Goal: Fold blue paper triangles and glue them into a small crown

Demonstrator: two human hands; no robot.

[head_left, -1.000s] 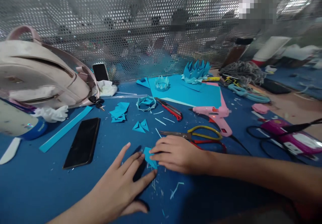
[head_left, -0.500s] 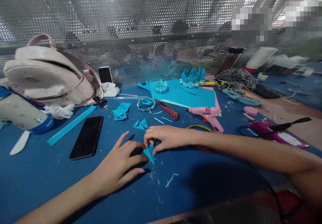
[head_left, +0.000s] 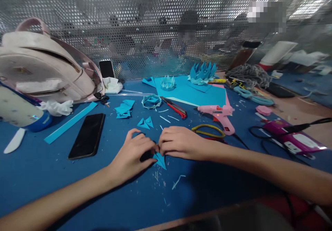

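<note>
A small folded piece of blue paper (head_left: 160,160) lies on the blue table with its point toward me. My left hand (head_left: 135,154) is closed on its left side, thumb and fingers at the paper's edge. From the right, my right hand (head_left: 181,142) presses its bent fingertips on the far end of the same piece, hiding that part. Just beyond the hands sits a pair of folded blue triangles (head_left: 145,122). Farther back are a pile of folded blue pieces (head_left: 125,108) and a ring of folded paper (head_left: 151,101).
A pink glue gun (head_left: 219,115), yellow-handled scissors (head_left: 209,130) and a red utility knife (head_left: 175,108) lie beyond my right hand. Left are a black phone (head_left: 87,135), a blue paper strip (head_left: 71,122) and a backpack (head_left: 49,68). Paper crowns (head_left: 202,73) stand on blue sheets (head_left: 192,94).
My left hand has gone from spread fingers to a closed grip at the folded paper. My right hand's fingers have drawn together at its far end. The view has shifted slightly.
</note>
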